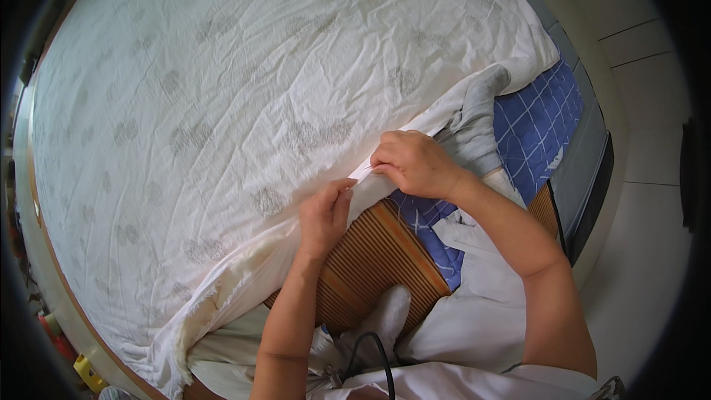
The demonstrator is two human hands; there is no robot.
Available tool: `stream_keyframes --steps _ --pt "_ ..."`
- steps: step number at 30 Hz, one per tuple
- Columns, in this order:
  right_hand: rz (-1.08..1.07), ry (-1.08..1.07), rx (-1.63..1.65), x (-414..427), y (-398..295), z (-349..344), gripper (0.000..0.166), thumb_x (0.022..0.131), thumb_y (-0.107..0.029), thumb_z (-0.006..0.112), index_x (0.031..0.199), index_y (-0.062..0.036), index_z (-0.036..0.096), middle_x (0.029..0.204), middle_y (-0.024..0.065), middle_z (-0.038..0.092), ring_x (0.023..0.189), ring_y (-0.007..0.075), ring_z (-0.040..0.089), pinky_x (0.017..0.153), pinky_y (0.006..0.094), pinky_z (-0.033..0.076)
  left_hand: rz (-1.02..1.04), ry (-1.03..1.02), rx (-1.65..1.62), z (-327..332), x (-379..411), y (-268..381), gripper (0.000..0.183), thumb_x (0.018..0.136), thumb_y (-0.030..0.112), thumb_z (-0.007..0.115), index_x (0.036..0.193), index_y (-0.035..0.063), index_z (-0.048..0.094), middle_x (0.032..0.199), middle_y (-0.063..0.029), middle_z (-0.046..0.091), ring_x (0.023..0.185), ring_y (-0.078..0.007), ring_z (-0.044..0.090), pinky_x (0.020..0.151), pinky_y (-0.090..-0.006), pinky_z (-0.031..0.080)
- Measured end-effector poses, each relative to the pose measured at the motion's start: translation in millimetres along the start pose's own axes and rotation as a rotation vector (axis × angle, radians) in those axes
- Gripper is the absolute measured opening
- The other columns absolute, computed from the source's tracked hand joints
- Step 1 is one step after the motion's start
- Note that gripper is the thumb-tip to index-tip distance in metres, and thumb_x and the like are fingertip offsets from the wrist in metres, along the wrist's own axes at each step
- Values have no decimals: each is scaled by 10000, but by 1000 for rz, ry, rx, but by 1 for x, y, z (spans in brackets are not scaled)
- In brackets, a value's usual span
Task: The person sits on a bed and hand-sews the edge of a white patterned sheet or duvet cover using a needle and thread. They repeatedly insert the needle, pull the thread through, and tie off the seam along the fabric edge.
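A large white quilt (222,83) with grey dotted round motifs spreads out before me. My left hand (326,215) pinches the folded edge of its cover between thumb and fingers. Just up and to the right, my right hand (414,162) grips a thin sewing needle (367,168) at the same edge, its tip pointing towards my left hand. Fine thread (399,212) hangs in loose loops below my right hand. Nearer to me on the left, the quilt's edge gapes, and fluffy cream batting (219,294) shows with a frayed border.
Beneath lie a brown slatted mat (369,255) and a blue quilted cloth (536,122) with white lines. My grey-socked foot (483,94) rests beside the quilt edge. A black cable (383,353) loops near my lap. A yellow object (89,373) stands beyond the left rim.
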State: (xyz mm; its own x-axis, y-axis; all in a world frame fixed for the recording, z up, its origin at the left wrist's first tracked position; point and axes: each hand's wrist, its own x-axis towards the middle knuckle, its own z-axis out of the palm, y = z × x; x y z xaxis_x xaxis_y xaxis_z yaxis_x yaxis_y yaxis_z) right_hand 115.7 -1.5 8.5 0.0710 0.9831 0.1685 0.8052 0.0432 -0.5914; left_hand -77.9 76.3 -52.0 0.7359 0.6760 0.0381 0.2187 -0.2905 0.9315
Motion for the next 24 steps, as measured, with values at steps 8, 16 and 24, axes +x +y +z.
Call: stream_keyframes --steps 8,16,24 --pt "2 -12 -26 3 1 7 49 773 -110 632 781 -73 602 782 75 566 754 271 580 680 376 445 -98 67 -160 12 -1 -6 162 783 132 725 927 60 700 706 -71 666 629 -107 609 592 -252 474" --pt "66 101 102 -14 -12 1 84 746 -27 606 817 -57 573 779 94 562 731 297 566 648 381 449 -199 66 -167 6 4 -1 121 805 117 700 901 44 701 685 -42 657 646 -61 570 610 -232 465" --pt "-22 39 61 -18 -1 6 83 725 -19 611 801 -46 591 719 79 555 700 278 565 646 379 442 -168 70 -202 8 4 -10 122 799 110 690 907 54 694 761 -51 686 706 -84 609 663 -236 476"
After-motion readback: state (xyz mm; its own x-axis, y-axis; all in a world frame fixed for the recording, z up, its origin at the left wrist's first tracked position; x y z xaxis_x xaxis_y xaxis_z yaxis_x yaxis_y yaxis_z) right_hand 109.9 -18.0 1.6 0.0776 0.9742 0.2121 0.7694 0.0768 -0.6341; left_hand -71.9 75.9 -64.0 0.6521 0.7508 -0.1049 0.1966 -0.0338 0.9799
